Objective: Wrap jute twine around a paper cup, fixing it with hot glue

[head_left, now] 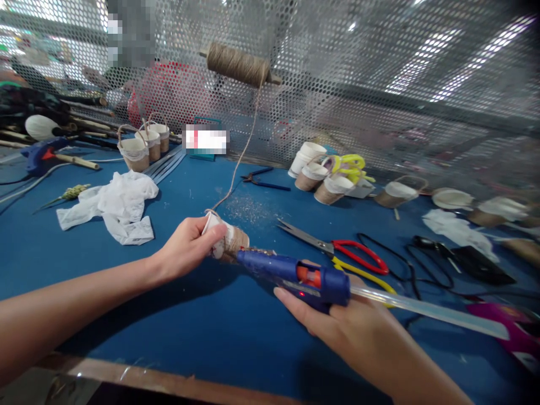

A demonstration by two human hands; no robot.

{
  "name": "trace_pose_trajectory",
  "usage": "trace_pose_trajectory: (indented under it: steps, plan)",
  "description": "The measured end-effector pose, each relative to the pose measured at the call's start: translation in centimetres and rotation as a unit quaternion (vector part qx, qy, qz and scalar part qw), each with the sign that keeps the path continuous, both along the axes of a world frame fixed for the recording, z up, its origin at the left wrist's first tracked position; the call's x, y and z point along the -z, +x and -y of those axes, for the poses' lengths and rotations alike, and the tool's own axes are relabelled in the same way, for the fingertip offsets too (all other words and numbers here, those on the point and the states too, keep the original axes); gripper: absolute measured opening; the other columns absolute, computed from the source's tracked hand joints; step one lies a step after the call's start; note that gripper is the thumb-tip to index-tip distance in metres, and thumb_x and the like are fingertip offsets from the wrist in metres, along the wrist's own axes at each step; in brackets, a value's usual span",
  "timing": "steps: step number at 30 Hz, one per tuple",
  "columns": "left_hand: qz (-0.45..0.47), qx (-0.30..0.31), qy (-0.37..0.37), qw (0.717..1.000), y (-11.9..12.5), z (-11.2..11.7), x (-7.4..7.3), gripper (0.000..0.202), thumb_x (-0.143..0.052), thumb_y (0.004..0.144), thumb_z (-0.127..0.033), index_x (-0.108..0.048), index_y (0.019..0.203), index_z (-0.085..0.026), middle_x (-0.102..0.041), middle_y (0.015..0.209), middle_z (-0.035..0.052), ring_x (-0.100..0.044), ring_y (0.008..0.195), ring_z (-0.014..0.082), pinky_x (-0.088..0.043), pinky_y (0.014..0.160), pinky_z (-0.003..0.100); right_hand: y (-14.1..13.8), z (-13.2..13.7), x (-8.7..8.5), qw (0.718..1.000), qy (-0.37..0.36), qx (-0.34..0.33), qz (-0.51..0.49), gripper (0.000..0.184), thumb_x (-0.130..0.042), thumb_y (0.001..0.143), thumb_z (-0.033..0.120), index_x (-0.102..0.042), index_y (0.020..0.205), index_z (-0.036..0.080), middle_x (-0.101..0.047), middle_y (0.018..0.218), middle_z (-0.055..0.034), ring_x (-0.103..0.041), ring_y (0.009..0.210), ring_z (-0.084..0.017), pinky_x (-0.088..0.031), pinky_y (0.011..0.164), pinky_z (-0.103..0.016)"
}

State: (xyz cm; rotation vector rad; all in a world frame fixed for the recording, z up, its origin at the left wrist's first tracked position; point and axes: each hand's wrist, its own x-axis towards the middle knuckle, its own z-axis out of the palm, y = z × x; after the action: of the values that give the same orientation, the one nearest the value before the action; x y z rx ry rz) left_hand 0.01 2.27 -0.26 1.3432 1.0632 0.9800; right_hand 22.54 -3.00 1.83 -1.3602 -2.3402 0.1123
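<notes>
My left hand (189, 247) is closed round a small paper cup (225, 239) half wrapped in brown twine, held on its side above the blue table (177, 315). My right hand (337, 320) grips a blue glue gun (295, 277) with a clear glue stick (426, 309) sticking out behind; its nozzle touches the cup's twine wrap. A strand of twine (240, 160) runs up from the cup to a twine spool (238, 64) mounted on the perforated metal screen.
Red-and-yellow scissors (346, 254) lie just right of the cup. Crumpled white plastic (116, 205) lies at left, with small wrapped baskets (141, 149) and another glue gun (42, 154) behind. More cups (324, 180), pliers (264, 180) and black cables (409, 261) lie to the right.
</notes>
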Motion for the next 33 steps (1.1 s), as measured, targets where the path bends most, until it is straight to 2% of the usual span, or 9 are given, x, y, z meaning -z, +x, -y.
trace_pose_trajectory:
  steps: [3,7,13,16,19,21,26,30,33]
  plan:
    - [0.019,-0.009,-0.035,0.999,0.1,0.0,-0.2,0.026,-0.05,0.074,-0.033,-0.064,0.069,-0.011,-0.059,0.06,-0.0007,-0.05,0.052,0.0094,-0.042,0.053,0.021,-0.8,-0.2,-1.3,0.998,-0.053,0.009,-0.021,0.021,-0.048,0.08,0.037,-0.065,0.071,0.027,-0.063,0.064,-0.0046,-0.061,0.068,-0.022,-0.051,0.062,-0.033]
    - [0.024,-0.033,-0.07,0.997,0.4,0.1,-0.3,0.024,-0.052,0.072,-0.032,-0.062,0.065,-0.011,-0.058,0.058,-0.0002,-0.052,0.051,0.0105,-0.043,0.053,0.022,-1.7,-0.3,-2.3,0.991,-0.125,0.003,-0.043,0.017,-0.049,0.08,0.034,-0.061,0.07,0.027,-0.058,0.054,-0.0016,-0.053,0.047,-0.016,-0.046,0.045,-0.028]
    - [0.036,-0.007,-0.055,0.998,0.3,0.2,-0.2,0.026,-0.051,0.075,-0.033,-0.065,0.074,-0.011,-0.063,0.065,0.0018,-0.055,0.056,0.0113,-0.045,0.058,0.023,-1.6,-0.4,-2.1,0.993,-0.107,0.011,-0.041,0.017,-0.049,0.08,0.032,-0.061,0.07,0.026,-0.057,0.054,-0.0012,-0.052,0.046,-0.016,-0.045,0.044,-0.027]
    - [0.012,-0.001,-0.023,1.0,0.0,0.4,-0.1,0.029,-0.049,0.077,-0.035,-0.065,0.078,-0.011,-0.064,0.069,0.0025,-0.055,0.059,0.0116,-0.045,0.059,0.022,-0.5,-0.7,-1.7,0.999,-0.038,-0.004,-0.003,0.019,-0.048,0.081,0.034,-0.062,0.071,0.026,-0.057,0.054,-0.0015,-0.056,0.051,-0.017,-0.048,0.049,-0.028]
    - [-0.017,0.009,0.005,1.0,-0.1,0.5,0.1,0.033,-0.046,0.079,-0.037,-0.065,0.082,-0.01,-0.064,0.07,0.0031,-0.055,0.061,0.0125,-0.045,0.059,0.023,0.6,-0.9,-1.5,0.994,0.071,-0.062,0.051,0.021,-0.046,0.082,0.034,-0.066,0.079,0.027,-0.06,0.056,-0.0019,-0.062,0.063,-0.021,-0.05,0.057,-0.029]
    - [-0.038,0.017,0.031,0.999,-0.2,0.5,0.3,0.035,-0.044,0.08,-0.038,-0.065,0.084,-0.011,-0.063,0.07,0.003,-0.054,0.062,0.0126,-0.044,0.059,0.022,0.9,-1.0,-1.7,0.988,0.103,-0.088,0.068,0.023,-0.044,0.083,0.032,-0.067,0.082,0.027,-0.062,0.057,-0.0017,-0.062,0.065,-0.021,-0.05,0.058,-0.029]
    - [-0.1,0.03,0.099,0.99,-0.7,0.6,0.6,0.036,-0.041,0.081,-0.038,-0.06,0.07,-0.01,-0.058,0.064,0.0028,-0.049,0.057,0.0115,-0.043,0.057,0.023,-0.5,-1.2,-2.6,0.999,0.044,-0.025,-0.002,0.024,-0.046,0.081,0.033,-0.063,0.067,0.023,-0.062,0.055,-0.0016,-0.06,0.055,-0.017,-0.049,0.053,-0.027]
    - [-0.121,0.041,0.145,0.981,-0.9,0.7,0.6,0.037,-0.04,0.083,-0.038,-0.056,0.062,-0.011,-0.055,0.059,0.0017,-0.045,0.052,0.0101,-0.041,0.052,0.021,-1.0,-1.2,-2.4,0.999,0.001,-0.01,-0.051,0.021,-0.051,0.078,0.035,-0.061,0.064,0.024,-0.064,0.06,0.0002,-0.059,0.055,-0.016,-0.048,0.055,-0.027]
    - [-0.128,0.048,0.185,0.973,-1.0,0.8,0.6,0.037,-0.039,0.084,-0.037,-0.056,0.063,-0.011,-0.052,0.056,0.0007,-0.043,0.05,0.0097,-0.038,0.049,0.02,-0.8,-1.1,-2.3,0.998,-0.022,0.008,-0.061,0.028,-0.055,0.075,0.036,-0.053,0.05,0.024,-0.057,0.048,0.0021,-0.058,0.052,-0.016,-0.046,0.052,-0.027]
